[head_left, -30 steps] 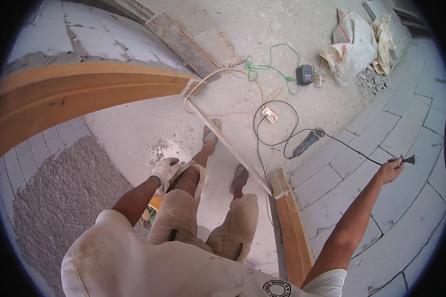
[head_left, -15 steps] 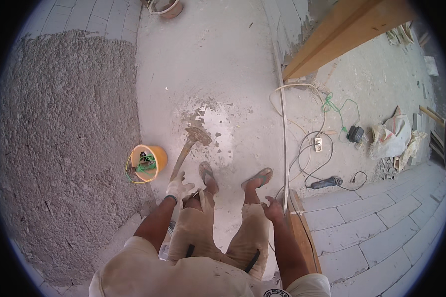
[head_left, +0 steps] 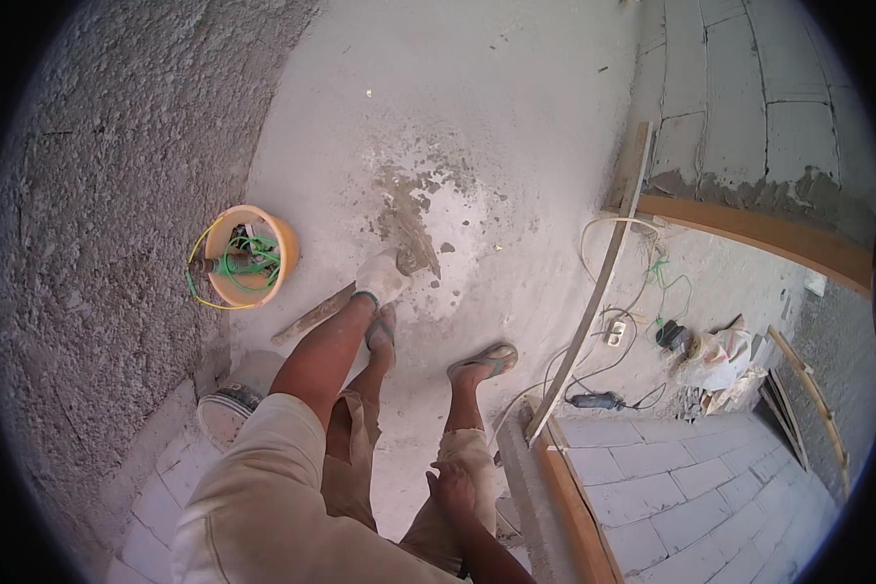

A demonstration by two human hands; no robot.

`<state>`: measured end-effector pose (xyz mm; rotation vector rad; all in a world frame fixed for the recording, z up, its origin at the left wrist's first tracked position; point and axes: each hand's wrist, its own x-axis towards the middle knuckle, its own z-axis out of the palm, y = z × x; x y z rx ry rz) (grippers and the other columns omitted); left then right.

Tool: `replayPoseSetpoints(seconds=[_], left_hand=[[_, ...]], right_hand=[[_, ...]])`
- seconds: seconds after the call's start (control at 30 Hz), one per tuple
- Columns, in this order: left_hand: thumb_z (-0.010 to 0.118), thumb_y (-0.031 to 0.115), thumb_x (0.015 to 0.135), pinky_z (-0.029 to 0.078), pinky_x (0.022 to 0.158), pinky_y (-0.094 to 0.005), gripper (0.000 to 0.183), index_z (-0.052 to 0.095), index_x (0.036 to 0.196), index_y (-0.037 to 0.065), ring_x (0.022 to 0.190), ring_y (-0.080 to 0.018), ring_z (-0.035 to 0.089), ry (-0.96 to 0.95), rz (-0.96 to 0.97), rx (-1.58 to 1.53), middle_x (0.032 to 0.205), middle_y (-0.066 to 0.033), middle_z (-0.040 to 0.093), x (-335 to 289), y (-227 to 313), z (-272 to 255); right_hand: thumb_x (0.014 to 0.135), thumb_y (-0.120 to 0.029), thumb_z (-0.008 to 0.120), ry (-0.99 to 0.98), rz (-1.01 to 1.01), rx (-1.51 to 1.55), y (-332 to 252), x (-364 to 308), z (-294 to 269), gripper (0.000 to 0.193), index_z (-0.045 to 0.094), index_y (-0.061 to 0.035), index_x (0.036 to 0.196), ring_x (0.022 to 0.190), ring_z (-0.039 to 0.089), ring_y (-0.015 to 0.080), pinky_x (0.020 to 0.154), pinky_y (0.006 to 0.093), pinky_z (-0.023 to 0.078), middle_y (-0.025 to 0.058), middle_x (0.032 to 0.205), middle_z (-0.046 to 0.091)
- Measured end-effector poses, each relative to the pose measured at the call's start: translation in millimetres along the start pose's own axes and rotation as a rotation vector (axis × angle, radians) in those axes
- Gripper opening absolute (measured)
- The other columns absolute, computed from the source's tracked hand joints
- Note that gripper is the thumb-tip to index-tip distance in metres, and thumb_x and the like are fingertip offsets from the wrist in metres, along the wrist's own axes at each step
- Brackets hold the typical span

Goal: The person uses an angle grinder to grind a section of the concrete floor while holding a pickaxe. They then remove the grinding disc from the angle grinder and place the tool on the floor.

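My left hand (head_left: 384,277), in a whitish glove, reaches down to the floor and is closed on a hammer close to its head. The hammer's wooden handle (head_left: 313,313) sticks out behind my wrist, and its mortar-caked head (head_left: 417,234) lies among grey mortar crumbs (head_left: 406,200). The glove hides where the fingers meet the tool. Bare, my right hand (head_left: 455,492) rests on my right leg near the knee, fingers loosely spread, holding nothing.
An orange bucket (head_left: 284,255) with green cord and tools stands left, beside the rough mortared wall (head_left: 156,127). A lidded pail (head_left: 226,414) is nearer. On the right are a long straightedge (head_left: 594,277), an angle grinder (head_left: 596,400), an extension socket (head_left: 616,333) and cables.
My body has bent forward and turned. The left hand has slid from the handle's end to beside the hammer head. My right hand has moved from near the straightedge onto my leg.
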<state>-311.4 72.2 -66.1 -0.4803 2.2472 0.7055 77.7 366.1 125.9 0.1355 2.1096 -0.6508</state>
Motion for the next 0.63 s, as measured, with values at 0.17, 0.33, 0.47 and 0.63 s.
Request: replayPoseSetpoints(seconds=[0.17, 0.33, 0.47, 0.63], left_hand=[[0.086, 0.035, 0.083, 0.058, 0.101, -0.0438, 0.056, 0.070, 0.130, 0.008, 0.117, -0.0381, 0.072, 0.130, 0.142, -0.390, 0.120, -0.0194, 0.077, -154, 50, -142], [0.090, 0.024, 0.088, 0.058, 0.098, -0.0355, 0.046, 0.071, 0.124, 0.004, 0.115, -0.0218, 0.074, 0.561, 0.359, -1.032, 0.116, -0.0105, 0.077, -356, 102, -252], [0.095, 0.012, 0.084, 0.059, 0.099, -0.0366, 0.056, 0.065, 0.130, 0.001, 0.114, -0.0168, 0.069, 0.649, 0.314, -1.339, 0.124, -0.0068, 0.072, -520, 107, -291], [0.097, 0.021, 0.083, 0.058, 0.102, -0.0364, 0.084, 0.052, 0.152, 0.003, 0.119, -0.0217, 0.068, 0.880, 0.291, -1.518, 0.138, -0.0074, 0.068, -678, 91, -255]], right_hand=[[0.095, -0.035, 0.079, -0.053, 0.012, 0.079, -61, 10, -69, 0.050, 0.067, -0.0075, 0.134, 0.122, 0.067, 0.0427, 0.107, 0.0535, 0.054, 0.0204, 0.127, 0.072], [0.090, -0.033, 0.083, 0.126, -0.298, -0.077, -110, 33, -157, 0.067, 0.059, -0.0058, 0.146, 0.130, 0.062, 0.0461, 0.112, 0.0536, 0.052, 0.0254, 0.140, 0.064], [0.080, -0.028, 0.095, 0.243, -0.616, -0.161, -220, 8, -238, 0.099, 0.041, -0.0053, 0.160, 0.150, 0.044, 0.0470, 0.123, 0.0518, 0.044, 0.0274, 0.160, 0.046], [0.068, -0.018, 0.101, 0.433, -1.113, -0.319, -319, -55, -293, 0.117, 0.035, -0.0063, 0.163, 0.155, 0.037, 0.0479, 0.126, 0.0527, 0.040, 0.0284, 0.170, 0.031]])
